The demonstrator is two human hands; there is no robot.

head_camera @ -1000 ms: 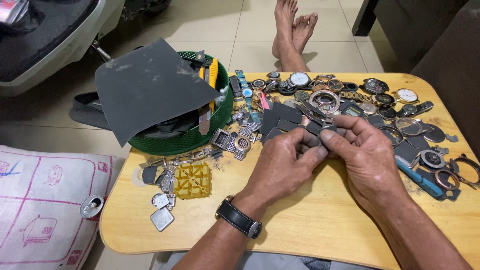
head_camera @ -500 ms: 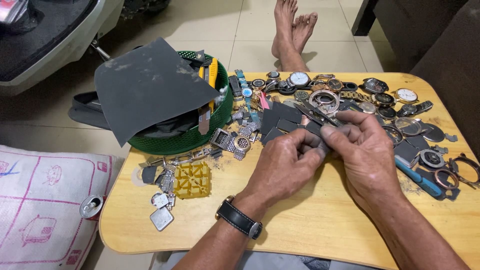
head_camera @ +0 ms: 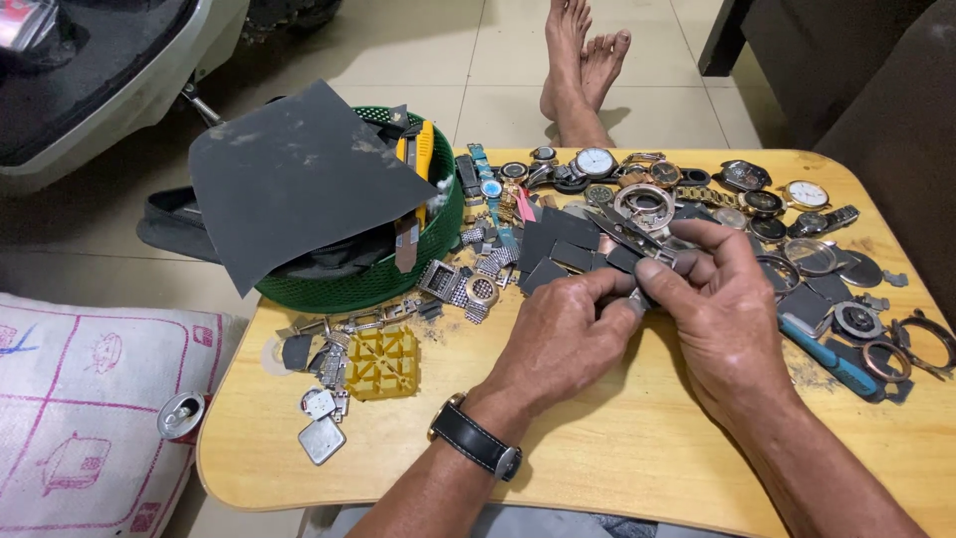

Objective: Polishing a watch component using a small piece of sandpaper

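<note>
1. Wooden low table point(head_camera: 617, 468), light yellow top, cluttered along the far half with watch parts.
2. Left hand point(head_camera: 558, 339) and right hand point(head_camera: 732, 319) meet at table centre, fingertips touching each other.
3. Both hands' fingers are curled tight in a pinch around a small grey metal piece point(head_camera: 637, 297); it sits between the thumbs and forefingers, mostly hidden, so I cannot tell what kind of part it is.
4. Left wrist wears a black-strap wristwatch point(head_camera: 476, 441).
5. Just beyond the hands: dark grey sandpaper scraps point(head_camera: 558, 244) lying flat on the table.
6. Further back: row of loose watches point(head_camera: 597, 164) and round cases, reaching to the right edge.
7. Right of the right hand: blue-handled tool point(head_camera: 832, 361) lying flat, next to ring-shaped bezels.
8. Left side: green basket point(head_camera: 349, 284) on the table edge, covered by a large dark sandpaper sheet point(head_camera: 289, 179); a yellow-handled tool sticks out of it.
9. Near the basket: yellow plastic block point(head_camera: 381, 361) with a grid of holes, plus square metal case backs just beside it.
10. Bare feet point(head_camera: 583, 55) of another person on the tiled floor beyond the table.
</note>
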